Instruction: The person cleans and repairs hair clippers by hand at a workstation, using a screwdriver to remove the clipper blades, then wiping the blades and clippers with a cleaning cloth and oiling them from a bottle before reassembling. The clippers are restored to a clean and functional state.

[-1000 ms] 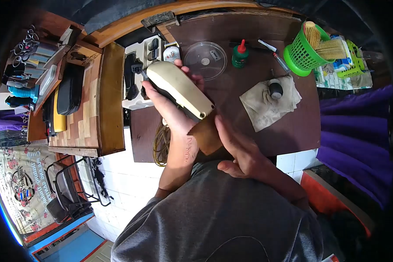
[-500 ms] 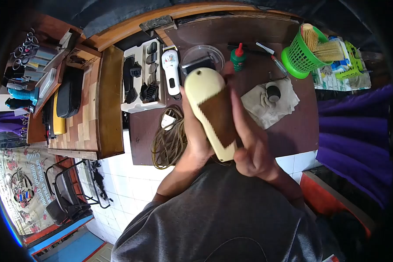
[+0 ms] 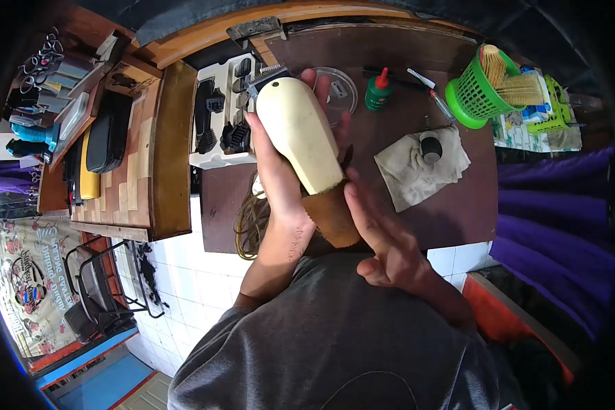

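My left hand (image 3: 278, 178) is wrapped under a cream hair clipper (image 3: 297, 130), its fingertips showing past the far side. The clipper tilts with its metal-toothed blade up and to the left. A brown patch with zigzag edges (image 3: 331, 219), like tape, covers the lower end of the body. My right hand (image 3: 389, 249) has its fingers stretched out and thumb apart, fingertips right at the clipper's lower right corner. A coiled cord (image 3: 251, 222) lies partly hidden behind my left wrist.
A white tray of clipper guards (image 3: 225, 113) lies at the left. Behind my hands are a clear round dish (image 3: 350, 96) and a green bottle with red cap (image 3: 378, 92). A cloth (image 3: 403, 178) bears a small dark-topped jar (image 3: 430, 148). A green basket of brushes (image 3: 471, 89) stands at right.
The clipper has shifted up and left and tilted, with its blade teeth now plainly in view. My right hand has eased from the clipper's side to its lower corner, fingers straighter.
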A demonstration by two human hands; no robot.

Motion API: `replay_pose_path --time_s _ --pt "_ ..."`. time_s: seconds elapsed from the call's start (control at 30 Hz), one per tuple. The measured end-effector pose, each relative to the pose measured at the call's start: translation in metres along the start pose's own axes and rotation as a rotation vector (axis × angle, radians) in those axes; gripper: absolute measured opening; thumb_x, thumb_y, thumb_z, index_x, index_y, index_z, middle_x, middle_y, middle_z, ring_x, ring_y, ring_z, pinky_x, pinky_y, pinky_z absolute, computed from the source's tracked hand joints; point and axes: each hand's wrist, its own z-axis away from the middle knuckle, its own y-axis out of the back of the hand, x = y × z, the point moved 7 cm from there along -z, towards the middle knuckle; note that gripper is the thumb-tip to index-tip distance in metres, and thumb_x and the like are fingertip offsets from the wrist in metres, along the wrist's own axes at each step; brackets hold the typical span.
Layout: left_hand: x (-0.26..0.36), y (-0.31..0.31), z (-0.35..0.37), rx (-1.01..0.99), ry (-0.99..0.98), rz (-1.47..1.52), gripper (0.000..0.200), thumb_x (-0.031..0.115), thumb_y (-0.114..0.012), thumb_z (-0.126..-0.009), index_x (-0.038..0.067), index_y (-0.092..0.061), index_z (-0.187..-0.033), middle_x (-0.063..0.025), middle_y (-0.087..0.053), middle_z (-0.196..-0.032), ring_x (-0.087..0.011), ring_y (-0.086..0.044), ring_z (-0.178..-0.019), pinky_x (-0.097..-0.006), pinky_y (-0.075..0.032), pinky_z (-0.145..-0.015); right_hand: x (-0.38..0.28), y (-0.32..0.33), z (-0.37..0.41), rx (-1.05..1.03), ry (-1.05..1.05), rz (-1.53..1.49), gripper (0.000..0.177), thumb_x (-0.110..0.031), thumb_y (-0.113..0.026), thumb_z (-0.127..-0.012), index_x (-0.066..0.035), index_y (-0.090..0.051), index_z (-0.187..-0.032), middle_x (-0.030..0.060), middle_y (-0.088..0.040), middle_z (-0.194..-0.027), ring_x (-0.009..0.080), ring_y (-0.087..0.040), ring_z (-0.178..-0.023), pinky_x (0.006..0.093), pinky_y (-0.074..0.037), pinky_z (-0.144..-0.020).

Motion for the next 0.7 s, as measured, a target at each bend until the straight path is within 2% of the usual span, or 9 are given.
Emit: replay_pose_path --time_s 0.07,0.13,0.2,0.27,0.3,0.47,0.5,0.53,0.7 --pt "-0.004 0.002 0.0 -0.002 0.007 0.082 0.069 0.062 -0.026 -0.103 0.009 -0.042 -0.145 -0.0062 -0.049 -0.147 -0.0224 -0.041 -0.141 -0.0496 -0.044 -0.107 -0.006 0.002 -0.003 0.001 0.088 0.141 0.082 -0.054 -0.048 -0.099 0.009 -0.033 -0.149 0.0309 -0.032 -0.154 0.0438 -0.038 -0.141 0.0468 -0.035 -0.114" --pt "-0.004 0.006 0.005 0.033 -0.068 -0.097 0.069 0.062 -0.027 -0.103 0.009 -0.044 -0.144 -0.0066 -0.051 -0.144 -0.0227 -0.046 -0.137 -0.0498 -0.043 -0.108 -0.011 0.002 -0.01 -0.01 0.07 0.228 0.08 -0.051 -0.051 -0.099 0.009 -0.033 -0.149 0.0307 -0.03 -0.155 0.0439 -0.038 -0.141 0.0474 -0.035 -0.115" --pt "-0.011 0.009 0.013 0.002 -0.086 -0.107 0.071 0.062 -0.027 -0.103 0.006 -0.045 -0.142 -0.01 -0.051 -0.143 -0.0229 -0.049 -0.133 -0.0446 -0.041 -0.11 -0.012 -0.001 -0.017 -0.023 0.048 0.31 0.078 -0.048 -0.053 -0.099 0.008 -0.033 -0.15 0.0304 -0.028 -0.156 0.044 -0.037 -0.142 0.0479 -0.034 -0.115" --pt "-0.023 0.008 0.025 -0.08 -0.002 -0.105 0.072 0.062 -0.028 -0.103 0.002 -0.045 -0.14 -0.0133 -0.052 -0.14 -0.0232 -0.052 -0.129 -0.0381 -0.041 -0.11 -0.01 0.006 -0.029 0.097 0.078 0.346 0.077 -0.053 -0.041 -0.102 0.008 -0.034 -0.149 0.0337 -0.028 -0.155 0.0479 -0.036 -0.141 0.0467 -0.035 -0.114" --pt "-0.023 0.01 0.039 0.008 0.073 -0.247 0.072 0.06 -0.027 -0.105 -0.001 -0.045 -0.139 -0.0151 -0.053 -0.137 -0.0239 -0.052 -0.127 -0.0346 -0.038 -0.111 -0.013 0.015 -0.041 0.099 0.032 0.292 0.075 -0.051 -0.043 -0.102 0.006 -0.033 -0.151 0.0313 -0.029 -0.156 0.046 -0.035 -0.142 0.0456 -0.036 -0.114" --pt "-0.021 0.006 0.023 -0.12 0.094 -0.02 0.071 0.059 -0.025 -0.105 0.001 -0.047 -0.139 -0.0145 -0.057 -0.134 -0.027 -0.055 -0.124 -0.0395 -0.041 -0.109 -0.019 0.013 -0.044 0.038 0.082 0.356 0.073 -0.05 -0.047 -0.101 0.006 -0.04 -0.148 0.0282 -0.034 -0.154 0.0439 -0.037 -0.142 0.0461 -0.035 -0.115" --pt "-0.019 -0.002 0.019 -0.204 0.105 0.195 0.071 0.059 -0.025 -0.105 0.001 -0.048 -0.138 -0.0143 -0.059 -0.132 -0.0275 -0.055 -0.125 -0.0398 -0.043 -0.108 -0.021 0.009 -0.036 -0.014 0.077 0.354 0.07 -0.044 -0.054 -0.098 0.006 -0.041 -0.147 0.0274 -0.034 -0.154 0.0427 -0.037 -0.142 0.0476 -0.035 -0.115" --pt "-0.013 0.01 0.011 -0.11 0.079 0.195 0.071 0.059 -0.025 -0.105 0.001 -0.047 -0.139 -0.0146 -0.057 -0.134 -0.0283 -0.054 -0.126 -0.0411 -0.042 -0.111 -0.023 0.006 -0.028 -0.069 0.073 0.349 0.069 -0.037 -0.061 -0.095 0.006 -0.042 -0.146 0.0265 -0.034 -0.154 0.0416 -0.038 -0.141 0.0491 -0.035 -0.116" --pt "-0.003 0.011 -0.001 -0.141 0.001 0.183 0.071 0.058 -0.023 -0.105 -0.001 -0.045 -0.14 -0.0163 -0.054 -0.136 -0.0303 -0.053 -0.128 -0.0435 -0.039 -0.114 -0.025 0.001 -0.003 -0.075 0.119 0.295 0.063 -0.035 -0.061 -0.097 0.008 -0.047 -0.141 0.0268 -0.04 -0.15 0.0407 -0.044 -0.138 0.0497 -0.039 -0.113"
